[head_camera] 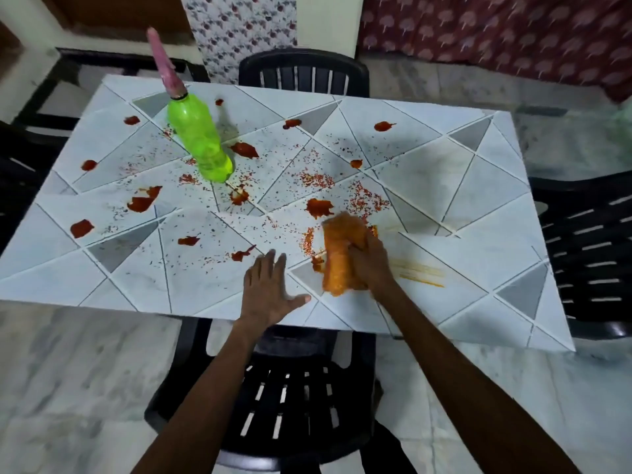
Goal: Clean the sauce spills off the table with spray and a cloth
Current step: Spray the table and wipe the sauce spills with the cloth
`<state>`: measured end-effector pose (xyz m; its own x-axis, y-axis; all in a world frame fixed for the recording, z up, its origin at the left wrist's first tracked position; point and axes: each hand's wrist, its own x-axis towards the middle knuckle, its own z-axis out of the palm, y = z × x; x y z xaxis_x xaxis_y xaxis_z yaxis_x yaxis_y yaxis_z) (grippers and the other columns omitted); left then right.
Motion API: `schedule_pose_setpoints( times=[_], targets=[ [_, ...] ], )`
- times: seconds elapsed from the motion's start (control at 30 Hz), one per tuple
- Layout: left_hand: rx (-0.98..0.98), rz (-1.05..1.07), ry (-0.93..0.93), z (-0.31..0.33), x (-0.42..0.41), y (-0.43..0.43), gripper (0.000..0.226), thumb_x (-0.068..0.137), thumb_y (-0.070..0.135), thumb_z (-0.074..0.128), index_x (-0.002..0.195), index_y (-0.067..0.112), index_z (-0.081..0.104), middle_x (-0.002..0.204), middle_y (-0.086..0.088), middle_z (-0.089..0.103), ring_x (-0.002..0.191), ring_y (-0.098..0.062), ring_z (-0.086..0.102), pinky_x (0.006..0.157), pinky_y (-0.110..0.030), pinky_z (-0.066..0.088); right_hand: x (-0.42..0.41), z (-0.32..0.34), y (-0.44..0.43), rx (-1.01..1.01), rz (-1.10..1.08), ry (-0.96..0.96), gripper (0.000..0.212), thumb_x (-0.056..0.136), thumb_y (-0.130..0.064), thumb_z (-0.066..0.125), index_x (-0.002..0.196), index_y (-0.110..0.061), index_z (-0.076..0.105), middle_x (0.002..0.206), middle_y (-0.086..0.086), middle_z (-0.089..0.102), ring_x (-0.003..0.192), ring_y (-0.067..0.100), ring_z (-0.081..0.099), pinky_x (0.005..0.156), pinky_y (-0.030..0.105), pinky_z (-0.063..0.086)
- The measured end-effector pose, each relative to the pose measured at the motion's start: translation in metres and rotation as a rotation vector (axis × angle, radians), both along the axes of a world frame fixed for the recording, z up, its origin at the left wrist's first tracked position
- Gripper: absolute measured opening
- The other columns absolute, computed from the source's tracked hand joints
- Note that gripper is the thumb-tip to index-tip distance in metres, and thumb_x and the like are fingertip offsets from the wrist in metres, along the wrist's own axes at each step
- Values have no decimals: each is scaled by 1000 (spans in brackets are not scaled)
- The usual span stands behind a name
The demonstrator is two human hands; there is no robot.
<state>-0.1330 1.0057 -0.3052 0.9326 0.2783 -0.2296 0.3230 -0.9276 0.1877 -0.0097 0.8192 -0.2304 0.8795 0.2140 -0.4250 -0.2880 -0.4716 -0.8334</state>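
At about 5 o'clock on the desk (427, 186), taking 6 o'clock as the edge nearest the person, the right hand (369, 260) gripped an orange cloth (338, 258). Its fingers were curled over the cloth's right side and clamped on it. The cloth was bunched into a long roll lying on the desk top, and its far end was blurred. Just to its right, towards 4 o'clock, thin orange streaks (420, 273) marked the surface.

The left hand (268, 292) lay palm down on the desk at 6 o'clock, just beside the cloth but apart from it. Its fingers (270, 265) were straight and slightly apart, the thumb spread towards the cloth, and it held nothing.

Red sauce spills (319, 207) lay in separate blotches over most of the desk, from 9 o'clock round to 2 o'clock, with one just beyond the cloth's far end. Fine red flakes (316, 179) were scattered between them, thickest near the middle.

A green spray bottle (201, 142) stood on its base at about 11 o'clock, well apart from both hands. Its pink spray head (164, 63) leaned off to the left in the wide view.

Black plastic chairs stood around the desk: one (302, 73) beyond the 12 o'clock edge, one (591, 241) at 3 o'clock, and one (294, 405) at 6 o'clock under the person's forearms. A pale marbled floor (68, 371) showed below, and a patterned red curtain (496, 29) hung at 1 o'clock.
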Motion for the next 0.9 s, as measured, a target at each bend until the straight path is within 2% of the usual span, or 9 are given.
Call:
schedule_pose_setpoints(
  times=[0.1, 0.23, 0.37, 0.47, 0.53, 0.6, 0.7, 0.77, 0.9],
  targets=[
    [-32, 4, 27, 1, 1, 1, 118, 66, 93, 33, 156, 17, 19, 163, -11, 16, 148, -34, 17, 116, -51, 22, -1, 10, -46, -37, -127, -82, 35, 95, -21, 63, 130, -19, 62, 125, 9, 68, 113, 26, 63, 102, 44, 49],
    [-51, 6, 7, 2, 1, 2, 114, 68, 87, 50, 153, 17, 24, 161, -11, 21, 145, -33, 21, 114, -50, 24, 3, 16, -97, -103, -273, -183, 32, 91, -22, 60, 122, -25, 68, 119, -2, 70, 113, 22, 65, 96, 36, 50],
    [-89, 25, -82, 9, 16, 7, 101, 72, 83, 53, 147, 17, 36, 151, -8, 35, 136, -31, 32, 107, -50, 32, 24, 1, -108, -199, -405, -163, 33, 95, -7, 55, 125, -14, 65, 115, 10, 68, 107, 25, 61, 89, 29, 42],
    [-106, 26, -228, 12, 39, 15, 88, 79, 75, 50, 142, 15, 44, 146, -9, 43, 132, -31, 40, 104, -50, 38, 54, -14, -76, -199, -367, -101, 32, 95, -14, 57, 126, -16, 65, 120, 13, 69, 107, 29, 64, 87, 32, 47],
    [-95, 18, -261, 12, 57, 26, 77, 86, 66, 52, 140, 12, 47, 144, -12, 47, 131, -33, 43, 102, -50, 41, 68, -19, -40, -171, -322, -85, 26, 95, -30, 64, 119, -19, 67, 112, 9, 71, 98, 26, 66, 75, 28, 48],
    [-37, -1, -225, 11, 77, 39, 73, 90, 63, 44, 138, 7, 50, 141, -16, 50, 130, -35, 46, 101, -51, 45, 78, -21, 2, -125, -249, -77, 32, 95, -44, 64, 115, -19, 66, 105, 3, 70, 92, 19, 64, 74, 26, 47],
    [7, -19, -194, 8, 96, 57, 69, 89, 55, 48, 130, 0, 55, 133, -24, 56, 122, -41, 52, 95, -51, 50, 77, -21, 62, -74, -78, -97, 17, 102, -27, 55, 110, -15, 64, 90, -3, 62, 84, 16, 62, 76, 28, 50],
    [10, 5, -201, 8, 104, 65, 69, 86, 53, 52, 129, 0, 56, 132, -25, 57, 120, -43, 54, 93, -52, 51, 76, -24, 93, -6, 50, -68, 21, 101, -10, 52, 117, -12, 65, 96, -2, 63, 94, 22, 65, 79, 32, 54],
    [-14, 58, -220, 7, 106, 71, 75, 82, 60, 50, 130, 2, 56, 135, -22, 56, 122, -40, 52, 97, -50, 49, 77, -26, 113, 73, 196, 30, 30, 96, -3, 55, 123, -12, 65, 112, 12, 70, 105, 30, 67, 93, 49, 56]
  ],
)
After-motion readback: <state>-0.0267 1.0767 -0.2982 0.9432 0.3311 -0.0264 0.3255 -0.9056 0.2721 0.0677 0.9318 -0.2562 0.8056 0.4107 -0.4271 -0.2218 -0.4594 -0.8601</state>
